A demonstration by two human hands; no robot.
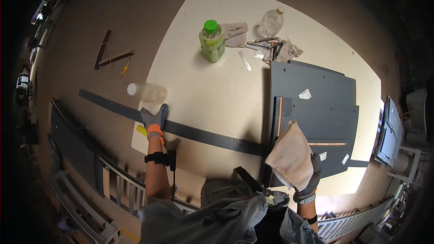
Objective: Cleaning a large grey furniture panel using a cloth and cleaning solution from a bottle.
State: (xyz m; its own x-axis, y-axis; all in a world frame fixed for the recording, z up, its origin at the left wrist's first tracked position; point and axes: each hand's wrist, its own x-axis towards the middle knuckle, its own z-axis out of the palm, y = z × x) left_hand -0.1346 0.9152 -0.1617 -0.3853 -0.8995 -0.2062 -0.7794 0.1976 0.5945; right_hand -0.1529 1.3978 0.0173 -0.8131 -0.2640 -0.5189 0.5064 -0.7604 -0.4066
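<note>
My gloved left hand [154, 119] presses flat on a long dark grey strip [203, 135] that runs across the near edge of the pale table [212, 86]. My gloved right hand [309, 176] holds a beige cloth [291, 153], which hangs over the near corner of stacked dark grey panels [321, 108] on the table's right side. Thin copper-coloured bands [280, 116] run along the panels. The strip's right end meets the panels beside the cloth.
A green-capped jar [212, 40], a clear plastic bottle [271, 21], rags [235, 33] and small metal tools [264, 45] lie at the table's far side. Another clear bottle [147, 91] lies near my left hand. Grey panels and metal rails [86, 158] stand on the floor at left.
</note>
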